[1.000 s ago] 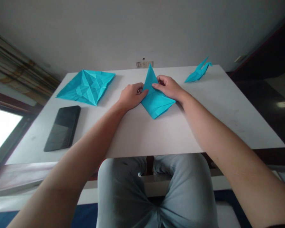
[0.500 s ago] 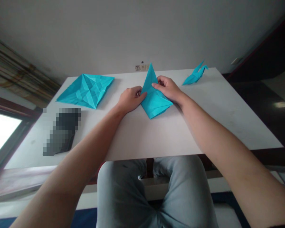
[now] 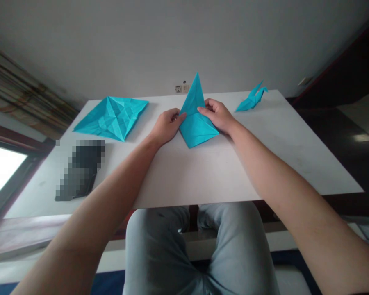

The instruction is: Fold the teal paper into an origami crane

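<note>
A turquoise sheet of origami paper (image 3: 197, 123), partly folded, stands between my hands with a tall point at its top and a wider part below. My left hand (image 3: 168, 126) pinches its left edge, thumb on the near face. On the right edge, my right hand (image 3: 219, 115) grips it the same way, thumb on the front and fingers curled behind. Those fingers are partly hidden by the paper. To the right lies a finished turquoise paper crane (image 3: 252, 99). A creased, opened-out turquoise sheet (image 3: 112, 116) rests at the left.
The white table (image 3: 199, 176) reaches back to a grey wall with sockets (image 3: 181, 88). A dark, pixelated object (image 3: 83, 172) lies on the table's left side. My legs (image 3: 197, 246) are below the near edge. A curtain (image 3: 21, 90) hangs at the left.
The folded paper has tilted and shifted slightly up and left, its top point now higher. Its lower layers look closer together. Both hands keep their hold.
</note>
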`<action>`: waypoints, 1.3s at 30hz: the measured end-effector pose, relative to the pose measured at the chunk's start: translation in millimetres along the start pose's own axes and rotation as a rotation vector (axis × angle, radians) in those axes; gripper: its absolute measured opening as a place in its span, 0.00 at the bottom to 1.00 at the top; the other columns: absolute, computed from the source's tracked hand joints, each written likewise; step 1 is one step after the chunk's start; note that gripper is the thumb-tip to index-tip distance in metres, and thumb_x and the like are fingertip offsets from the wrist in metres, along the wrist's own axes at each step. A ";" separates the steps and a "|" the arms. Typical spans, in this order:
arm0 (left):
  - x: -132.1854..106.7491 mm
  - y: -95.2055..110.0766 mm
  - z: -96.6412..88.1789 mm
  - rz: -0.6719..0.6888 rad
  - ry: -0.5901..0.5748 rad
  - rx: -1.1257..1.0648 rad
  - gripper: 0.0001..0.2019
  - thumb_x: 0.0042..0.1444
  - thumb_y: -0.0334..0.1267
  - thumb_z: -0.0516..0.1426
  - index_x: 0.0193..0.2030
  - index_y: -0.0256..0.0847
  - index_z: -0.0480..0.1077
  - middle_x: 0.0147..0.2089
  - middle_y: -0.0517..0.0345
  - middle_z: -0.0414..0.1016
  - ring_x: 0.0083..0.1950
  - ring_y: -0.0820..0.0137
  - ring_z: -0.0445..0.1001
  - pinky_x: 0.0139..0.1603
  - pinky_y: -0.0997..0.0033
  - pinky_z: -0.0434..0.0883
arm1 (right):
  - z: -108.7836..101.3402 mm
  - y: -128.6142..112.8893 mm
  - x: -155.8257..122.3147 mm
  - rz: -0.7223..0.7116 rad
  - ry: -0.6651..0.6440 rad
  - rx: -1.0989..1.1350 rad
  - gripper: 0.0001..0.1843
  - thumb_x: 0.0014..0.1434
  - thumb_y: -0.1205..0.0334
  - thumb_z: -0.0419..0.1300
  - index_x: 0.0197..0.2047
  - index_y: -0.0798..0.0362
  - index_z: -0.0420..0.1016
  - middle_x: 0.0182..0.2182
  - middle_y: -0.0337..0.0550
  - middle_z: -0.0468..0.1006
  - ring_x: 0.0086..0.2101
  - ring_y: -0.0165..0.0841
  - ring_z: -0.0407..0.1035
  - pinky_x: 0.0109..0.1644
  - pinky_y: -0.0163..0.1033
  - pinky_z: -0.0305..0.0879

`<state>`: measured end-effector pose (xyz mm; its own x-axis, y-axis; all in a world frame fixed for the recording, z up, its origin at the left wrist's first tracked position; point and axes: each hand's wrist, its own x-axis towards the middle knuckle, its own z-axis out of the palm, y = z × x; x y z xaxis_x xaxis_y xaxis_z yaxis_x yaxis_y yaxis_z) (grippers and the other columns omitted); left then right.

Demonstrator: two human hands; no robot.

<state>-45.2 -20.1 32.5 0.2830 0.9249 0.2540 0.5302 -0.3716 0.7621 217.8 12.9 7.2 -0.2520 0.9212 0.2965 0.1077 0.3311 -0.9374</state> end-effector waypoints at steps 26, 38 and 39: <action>-1.5 -10.8 0.9 0.000 -0.035 -0.070 0.33 0.80 0.77 0.53 0.36 0.50 0.65 0.31 0.56 0.73 0.38 0.59 0.72 0.39 0.60 0.66 | 0.4 0.4 1.2 0.051 0.016 0.140 0.46 0.55 0.19 0.85 0.56 0.38 0.71 0.30 0.28 0.72 0.30 0.35 0.63 0.35 0.43 0.59; 2.1 -8.0 5.3 -0.054 0.041 -0.195 0.08 0.79 0.47 0.63 0.51 0.47 0.74 0.44 0.57 0.83 0.42 0.64 0.79 0.44 0.67 0.74 | 0.0 4.8 2.9 0.032 0.001 0.142 0.41 0.51 0.30 0.89 0.52 0.41 0.74 0.33 0.29 0.75 0.36 0.36 0.70 0.41 0.43 0.66; 1.8 -6.8 6.0 -0.075 0.043 -0.231 0.06 0.80 0.45 0.61 0.54 0.47 0.72 0.44 0.58 0.82 0.40 0.65 0.78 0.42 0.68 0.74 | 0.1 4.9 2.8 0.031 -0.006 0.140 0.41 0.52 0.29 0.88 0.52 0.41 0.75 0.34 0.30 0.77 0.36 0.36 0.70 0.41 0.44 0.66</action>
<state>-43.5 -16.4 24.2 0.2129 0.9535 0.2134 0.3499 -0.2783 0.8945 217.5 17.1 3.4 -0.2568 0.9292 0.2659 -0.0194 0.2701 -0.9626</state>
